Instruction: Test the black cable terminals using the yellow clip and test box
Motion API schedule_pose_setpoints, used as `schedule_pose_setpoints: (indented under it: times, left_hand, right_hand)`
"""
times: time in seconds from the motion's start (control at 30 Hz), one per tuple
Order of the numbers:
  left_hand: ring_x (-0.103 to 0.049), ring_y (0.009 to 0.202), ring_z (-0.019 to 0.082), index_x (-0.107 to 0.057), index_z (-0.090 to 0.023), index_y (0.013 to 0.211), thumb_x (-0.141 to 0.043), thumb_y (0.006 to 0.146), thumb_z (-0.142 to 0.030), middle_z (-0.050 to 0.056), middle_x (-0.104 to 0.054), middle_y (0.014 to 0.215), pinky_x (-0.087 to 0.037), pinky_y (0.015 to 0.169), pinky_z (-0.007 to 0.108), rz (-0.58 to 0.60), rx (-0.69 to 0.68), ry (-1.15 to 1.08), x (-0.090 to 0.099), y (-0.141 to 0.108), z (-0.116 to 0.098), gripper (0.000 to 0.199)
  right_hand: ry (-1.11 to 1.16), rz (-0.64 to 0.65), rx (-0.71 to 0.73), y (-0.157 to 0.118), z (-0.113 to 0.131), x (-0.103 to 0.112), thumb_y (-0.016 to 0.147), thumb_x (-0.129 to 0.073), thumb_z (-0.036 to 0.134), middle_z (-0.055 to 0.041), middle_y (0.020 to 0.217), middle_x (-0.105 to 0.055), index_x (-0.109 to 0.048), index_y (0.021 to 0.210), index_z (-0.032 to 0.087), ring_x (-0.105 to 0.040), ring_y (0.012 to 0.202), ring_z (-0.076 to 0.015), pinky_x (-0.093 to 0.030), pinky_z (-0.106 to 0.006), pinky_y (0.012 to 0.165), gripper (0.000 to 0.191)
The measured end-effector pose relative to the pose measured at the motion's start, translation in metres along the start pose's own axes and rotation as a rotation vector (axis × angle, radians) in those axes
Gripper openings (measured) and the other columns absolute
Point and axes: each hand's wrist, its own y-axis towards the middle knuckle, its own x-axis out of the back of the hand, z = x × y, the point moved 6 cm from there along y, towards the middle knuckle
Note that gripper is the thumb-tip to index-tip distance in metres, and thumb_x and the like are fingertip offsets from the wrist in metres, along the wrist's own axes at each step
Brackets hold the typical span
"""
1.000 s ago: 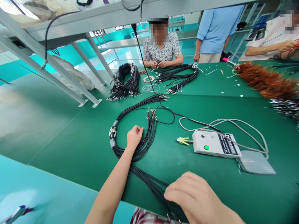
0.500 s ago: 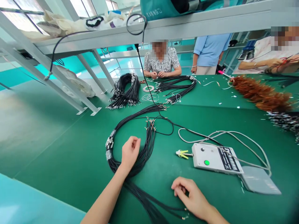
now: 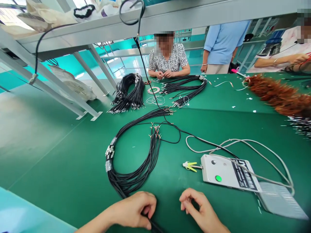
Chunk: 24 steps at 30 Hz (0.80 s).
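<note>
The left hand (image 3: 134,208) is bent over the near end of a bundle of black cables (image 3: 143,176), its grip closed round the strands, which come out dark below the thumb; how tightly it holds them I cannot tell. The bundle curves in a wide loop on the green counter (image 3: 80,174), with white connectors (image 3: 109,151) on its left side and copper-coloured tips (image 3: 156,129) at the end of one branch. The right hand (image 3: 197,205) is apart from the cables, its grip half open with fingers loosely curled and nothing visible in it. Beyond it sits a white box (image 3: 225,173) with a green button (image 3: 218,178), a grey pedal (image 3: 282,199) just beside it. Farther back lie another looped black bundle (image 3: 132,94) and a pale ring (image 3: 153,90), near a seated person's hands (image 3: 164,74)
</note>
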Motion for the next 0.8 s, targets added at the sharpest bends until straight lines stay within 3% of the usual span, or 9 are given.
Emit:
schedule_pose_setpoints:
  times: [0.13,0.23,0.33,0.47,0.53,0.63,0.7,0.8]
  left_hand:
    - [-0.040,0.065,0.010,-0.046,-0.018,0.069,-0.081,0.066,-0.037,-0.005,-0.047,0.071,-0.029,0.056,0.022,0.017,-0.037,-0.108,0.002,-0.001,0.000,0.040]
    - [-0.033,0.060,0.009,-0.040,-0.019,0.069,-0.072,0.077,-0.034,-0.007,-0.038,0.064,-0.026,0.054,0.022,-0.088,0.015,-0.211,0.007,-0.001,0.003,0.036]
    - [-0.034,0.057,0.008,-0.037,-0.020,0.071,-0.063,0.086,-0.045,-0.007,-0.035,0.065,-0.027,0.052,0.021,-0.210,0.003,-0.381,0.010,0.003,0.007,0.040]
    - [-0.034,0.053,0.007,-0.036,-0.021,0.072,-0.061,0.087,-0.048,-0.007,-0.034,0.065,-0.028,0.050,0.021,-0.290,-0.001,-0.392,0.009,0.007,0.008,0.040]
    - [-0.035,0.058,0.009,-0.039,-0.020,0.072,-0.061,0.087,-0.039,-0.007,-0.036,0.065,-0.029,0.055,0.022,-0.362,-0.004,-0.248,0.008,0.007,-0.002,0.033]
    - [-0.038,0.060,0.011,-0.046,-0.020,0.077,-0.055,0.089,-0.029,-0.006,-0.040,0.064,-0.029,0.059,0.024,-0.429,-0.001,-0.063,0.000,0.015,-0.027,0.018]
    - [-0.039,0.060,0.011,-0.050,-0.020,0.084,-0.054,0.089,-0.027,-0.006,-0.042,0.065,-0.031,0.060,0.024,-0.429,-0.031,-0.059,-0.009,0.027,-0.046,0.010]
    - [-0.044,0.063,0.012,-0.051,-0.021,0.099,-0.056,0.088,-0.024,-0.004,-0.048,0.072,-0.034,0.061,0.024,-0.466,-0.114,-0.076,-0.018,0.042,-0.074,0.013]
  right_hand:
    - [0.119,-0.014,-0.017,0.004,-0.005,0.006,0.095,-0.053,0.049,-0.0038,0.071,-0.068,-0.064,0.090,0.019,-0.060,0.061,-0.0142,-0.050,-0.027,0.060,0.032]
    - [0.239,-0.052,-0.047,0.010,-0.005,0.014,0.093,-0.056,0.051,-0.0049,0.073,-0.068,-0.062,0.089,0.019,-0.060,0.062,-0.0144,-0.052,-0.029,0.062,0.033]
    - [0.288,-0.077,-0.071,0.015,-0.005,0.021,0.092,-0.059,0.051,-0.0059,0.078,-0.069,-0.062,0.091,0.019,-0.061,0.065,-0.0147,-0.054,-0.032,0.068,0.032]
    - [0.314,-0.078,-0.028,0.017,-0.002,0.021,0.092,-0.060,0.051,-0.0061,0.084,-0.069,-0.059,0.112,0.019,-0.063,0.069,-0.0147,-0.055,-0.032,0.071,0.038]
    - [0.318,-0.055,0.002,0.017,-0.001,0.017,0.091,-0.062,0.050,-0.0058,0.087,-0.069,-0.054,0.123,0.020,-0.063,0.071,-0.0147,-0.055,-0.032,0.072,0.045]
    - [0.287,-0.029,0.040,0.014,0.000,0.011,0.089,-0.066,0.047,-0.0045,0.083,-0.068,-0.056,0.121,0.019,-0.064,0.071,-0.0143,-0.054,-0.031,0.071,0.044]
    - [0.257,-0.048,0.024,0.013,-0.002,0.010,0.089,-0.067,0.044,-0.0032,0.080,-0.068,-0.062,0.109,0.018,-0.063,0.070,-0.0134,-0.054,-0.031,0.073,0.032]
    - [0.248,-0.111,0.038,0.008,0.000,0.016,0.089,-0.067,0.042,-0.0018,0.080,-0.067,-0.063,0.109,0.020,-0.064,0.072,-0.0141,-0.053,-0.030,0.072,0.030]
